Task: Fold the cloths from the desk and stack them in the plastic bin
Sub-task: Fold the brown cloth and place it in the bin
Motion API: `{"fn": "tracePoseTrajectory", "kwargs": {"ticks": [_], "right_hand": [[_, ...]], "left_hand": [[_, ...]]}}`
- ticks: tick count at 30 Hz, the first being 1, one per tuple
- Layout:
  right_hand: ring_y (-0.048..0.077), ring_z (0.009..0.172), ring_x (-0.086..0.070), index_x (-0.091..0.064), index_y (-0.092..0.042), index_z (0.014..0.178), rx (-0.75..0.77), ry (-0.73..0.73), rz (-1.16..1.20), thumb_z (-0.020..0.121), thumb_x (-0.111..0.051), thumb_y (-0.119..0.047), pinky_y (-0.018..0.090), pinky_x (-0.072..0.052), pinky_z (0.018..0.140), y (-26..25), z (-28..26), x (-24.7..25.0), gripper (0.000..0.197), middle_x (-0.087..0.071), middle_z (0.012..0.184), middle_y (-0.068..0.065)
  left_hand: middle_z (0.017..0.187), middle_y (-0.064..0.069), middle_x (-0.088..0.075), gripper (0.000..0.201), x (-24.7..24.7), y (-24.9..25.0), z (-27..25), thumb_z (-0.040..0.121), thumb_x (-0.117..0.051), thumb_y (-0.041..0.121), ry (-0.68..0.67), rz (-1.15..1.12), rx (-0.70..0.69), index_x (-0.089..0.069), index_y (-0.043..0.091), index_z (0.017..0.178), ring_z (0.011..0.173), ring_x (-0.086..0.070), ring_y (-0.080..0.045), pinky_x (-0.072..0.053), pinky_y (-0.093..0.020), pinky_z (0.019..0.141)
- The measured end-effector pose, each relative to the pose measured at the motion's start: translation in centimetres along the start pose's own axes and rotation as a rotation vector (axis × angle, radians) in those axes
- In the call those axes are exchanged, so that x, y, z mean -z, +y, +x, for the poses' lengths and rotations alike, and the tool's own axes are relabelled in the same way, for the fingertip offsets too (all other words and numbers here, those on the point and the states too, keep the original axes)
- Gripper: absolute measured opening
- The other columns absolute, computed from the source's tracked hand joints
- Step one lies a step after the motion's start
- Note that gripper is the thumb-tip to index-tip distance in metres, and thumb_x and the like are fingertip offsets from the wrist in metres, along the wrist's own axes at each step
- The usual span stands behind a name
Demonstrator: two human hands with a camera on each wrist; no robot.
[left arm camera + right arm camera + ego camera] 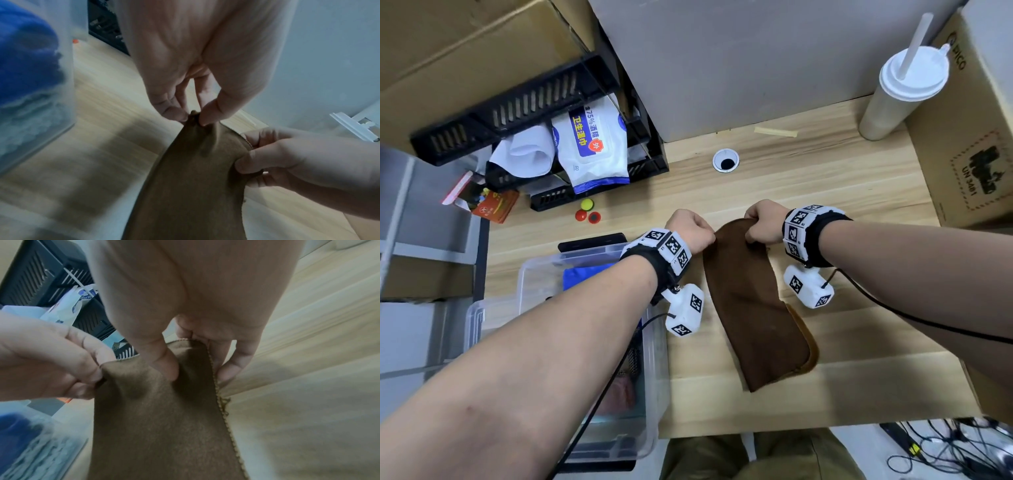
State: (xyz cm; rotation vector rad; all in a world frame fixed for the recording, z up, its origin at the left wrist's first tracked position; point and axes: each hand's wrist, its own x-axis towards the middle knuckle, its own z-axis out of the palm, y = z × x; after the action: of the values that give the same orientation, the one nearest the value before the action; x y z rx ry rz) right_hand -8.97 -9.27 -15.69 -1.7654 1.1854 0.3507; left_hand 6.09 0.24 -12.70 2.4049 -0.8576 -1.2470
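Note:
A brown cloth [753, 305], folded into a long strip, lies on the wooden desk [859, 192] with its far end lifted. My left hand [693, 230] pinches the far left corner of the brown cloth [191, 178] between thumb and fingertip. My right hand [763, 222] grips the far right corner of the brown cloth [164, 426], thumb on top and fingers underneath. The clear plastic bin [650, 359] stands at the desk's left edge, under my left forearm, and holds a folded blue cloth [585, 274].
A black crate [530, 99] with a wipes packet [592, 144] sits at the back left. Three small caps [587, 212] lie near it. A lidded cup with a straw [904, 92] and a cardboard box [976, 144] stand at the back right. A cable hole [726, 160] is mid-desk.

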Motion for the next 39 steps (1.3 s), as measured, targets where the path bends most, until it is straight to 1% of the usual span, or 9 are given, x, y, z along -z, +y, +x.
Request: {"fn": "tracePoseTrajectory", "kwargs": {"ticks": [3,5,11,17,20,23,27,33,39], "right_hand": [[0.024,0.067,-0.058,-0.068,-0.006,0.090,0.000,-0.018,0.065,0.075,-0.065,-0.007,0.029,-0.049,0.062,0.1,-0.1,0.2,0.016,-0.062,0.073,0.007],[0.023,0.070,-0.059,-0.069,-0.007,0.089,0.004,-0.011,0.086,0.074,-0.066,-0.008,0.029,-0.050,0.065,0.1,-0.2,0.3,0.015,-0.063,0.074,0.006],[0.022,0.078,-0.058,-0.064,-0.019,0.073,0.020,0.041,0.150,0.080,-0.063,-0.012,0.028,-0.048,0.074,0.0,-0.3,0.9,0.010,-0.065,0.080,0.005],[0.021,0.073,-0.062,-0.059,-0.025,0.073,0.098,0.122,0.088,0.075,-0.062,-0.005,0.033,-0.056,0.073,0.3,-1.2,1.1,0.020,-0.066,0.076,-0.001],[0.020,0.069,-0.058,-0.058,-0.025,0.070,0.140,0.166,0.081,0.075,-0.058,-0.003,0.030,-0.053,0.068,0.4,-1.3,1.0,0.023,-0.062,0.071,-0.004],[0.018,0.068,-0.060,-0.065,-0.025,0.070,0.133,0.148,0.063,0.077,-0.054,-0.001,0.030,-0.055,0.068,0.2,-1.5,1.1,0.027,-0.063,0.071,-0.004],[0.017,0.070,-0.062,-0.068,-0.026,0.070,0.122,0.164,0.050,0.077,-0.052,-0.002,0.026,-0.055,0.067,0.2,-1.5,1.1,0.029,-0.065,0.073,-0.005],[0.021,0.078,-0.058,-0.060,-0.025,0.081,0.131,0.171,0.030,0.077,-0.055,-0.005,0.030,-0.052,0.073,0.1,-1.4,1.4,0.021,-0.060,0.080,-0.004],[0.021,0.077,-0.057,-0.058,-0.024,0.076,0.173,0.161,-0.009,0.075,-0.050,0.000,0.034,-0.053,0.075,0.2,-1.2,1.9,0.025,-0.060,0.076,-0.004]], "left_hand": [[0.072,-0.010,-0.060,0.011,0.1,0.4,-0.4,0.082,-0.055,0.003,-0.140,0.127,0.083,-0.063,0.009,0.083,0.056,-0.055,-0.026,-0.043,-0.025,0.049],[0.075,-0.015,-0.063,0.016,0.1,0.4,-0.5,0.086,-0.047,0.000,-0.169,0.094,0.102,-0.060,0.010,0.086,0.056,-0.059,-0.029,-0.040,-0.024,0.046],[0.071,-0.001,-0.063,0.020,0.6,0.1,0.0,0.082,-0.054,0.001,0.033,0.058,-0.006,-0.070,0.012,0.081,0.068,-0.060,-0.022,-0.050,-0.025,0.060],[0.076,0.004,-0.072,0.018,0.6,-0.8,0.2,0.074,-0.067,0.005,0.025,0.044,-0.071,-0.077,0.021,0.074,0.079,-0.070,-0.020,-0.059,-0.030,0.076],[0.085,0.004,-0.074,0.020,0.6,-0.6,0.2,0.076,-0.066,0.007,0.038,0.090,-0.084,-0.079,0.021,0.077,0.083,-0.068,-0.016,-0.056,-0.025,0.076],[0.085,0.004,-0.068,0.012,0.5,0.1,-0.1,0.082,-0.061,0.008,0.000,0.282,-0.016,-0.072,0.010,0.076,0.076,-0.062,-0.018,-0.052,-0.025,0.071],[0.086,-0.001,-0.056,0.007,0.6,0.7,-0.4,0.083,-0.061,0.012,-0.046,0.480,-0.018,-0.064,0.014,0.088,0.075,-0.049,-0.019,-0.042,-0.026,0.063],[0.084,0.005,-0.073,0.013,1.4,1.3,0.7,0.074,-0.071,0.005,-0.014,0.163,-0.054,-0.078,0.014,0.080,0.079,-0.064,-0.015,-0.053,-0.023,0.074],[0.073,0.005,-0.071,0.018,1.2,0.9,1.0,0.074,-0.071,0.005,0.025,0.035,-0.119,-0.078,0.022,0.073,0.074,-0.065,-0.013,-0.053,-0.020,0.069]]}}
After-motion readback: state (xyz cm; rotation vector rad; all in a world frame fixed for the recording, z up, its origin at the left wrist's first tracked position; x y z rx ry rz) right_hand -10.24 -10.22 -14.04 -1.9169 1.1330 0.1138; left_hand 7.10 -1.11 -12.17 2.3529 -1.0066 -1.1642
